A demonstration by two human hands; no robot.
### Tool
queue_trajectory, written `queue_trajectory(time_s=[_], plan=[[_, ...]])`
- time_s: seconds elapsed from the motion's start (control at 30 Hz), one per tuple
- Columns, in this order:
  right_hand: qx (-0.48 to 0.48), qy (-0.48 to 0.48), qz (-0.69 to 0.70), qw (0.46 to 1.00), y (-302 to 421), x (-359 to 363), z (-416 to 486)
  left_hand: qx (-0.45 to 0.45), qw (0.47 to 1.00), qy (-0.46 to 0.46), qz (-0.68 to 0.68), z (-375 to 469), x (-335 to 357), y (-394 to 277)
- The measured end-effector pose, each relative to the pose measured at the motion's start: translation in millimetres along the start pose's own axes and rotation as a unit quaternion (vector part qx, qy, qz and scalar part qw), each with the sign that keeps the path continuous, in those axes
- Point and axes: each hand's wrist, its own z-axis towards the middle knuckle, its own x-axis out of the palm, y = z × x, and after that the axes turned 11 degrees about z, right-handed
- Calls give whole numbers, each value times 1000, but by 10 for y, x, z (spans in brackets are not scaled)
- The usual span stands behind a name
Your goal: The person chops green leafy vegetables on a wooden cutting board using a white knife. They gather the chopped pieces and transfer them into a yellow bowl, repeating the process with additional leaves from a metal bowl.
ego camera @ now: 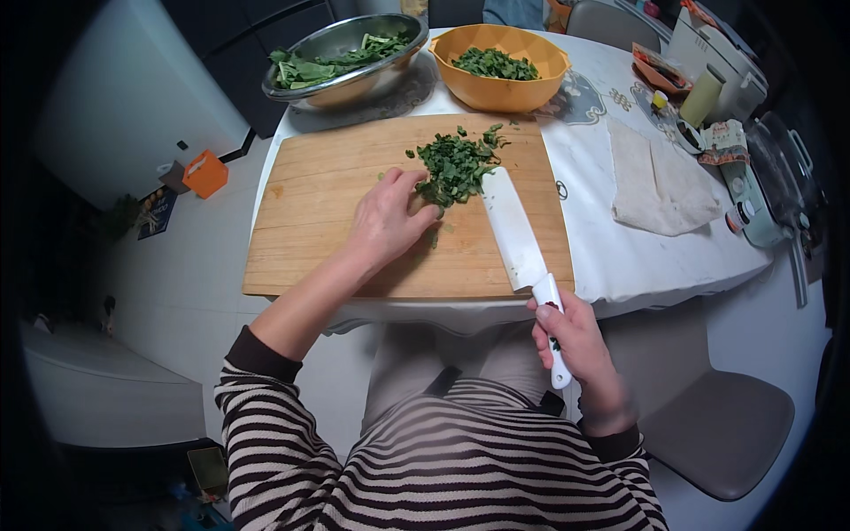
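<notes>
Chopped leafy greens (453,162) lie in a small heap on a wooden cutting board (319,206). At the heap's left edge, my left hand (392,216) has its thumb and fingers apart, touching the greens. My right hand (574,332) grips the white handle of a kitchen knife (514,229). The knife's broad blade rests on or just over the board, its tip against the right side of the heap. Beyond the board stand an orange bowl (501,96) with chopped greens in it and a metal bowl (358,86), tilted, with larger leaves.
Right of the board, a beige cloth (657,179) lies on the white tablecloth (591,259). Past it are a green bottle (702,96), a small pill-type bottle (739,216) and a pale green appliance (764,222). A grey chair (717,431) stands at my right.
</notes>
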Motion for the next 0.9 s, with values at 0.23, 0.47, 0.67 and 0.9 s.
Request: queue_trajectory(time_s=[0.23, 0.47, 0.67, 0.9], plan=[[-1, 1, 7, 1000, -75, -2, 90, -15, 997, 46, 64, 68, 34, 5], [8, 32, -2, 999, -80, 176, 171, 12, 999, 41, 24, 185, 162, -117], [16, 54, -34, 998, -141, 325, 228, -1, 998, -22, -56, 190, 229, -78], [17, 58, -60, 996, -80, 401, 228, -44, 991, -17, -124, 157, 220, -123]])
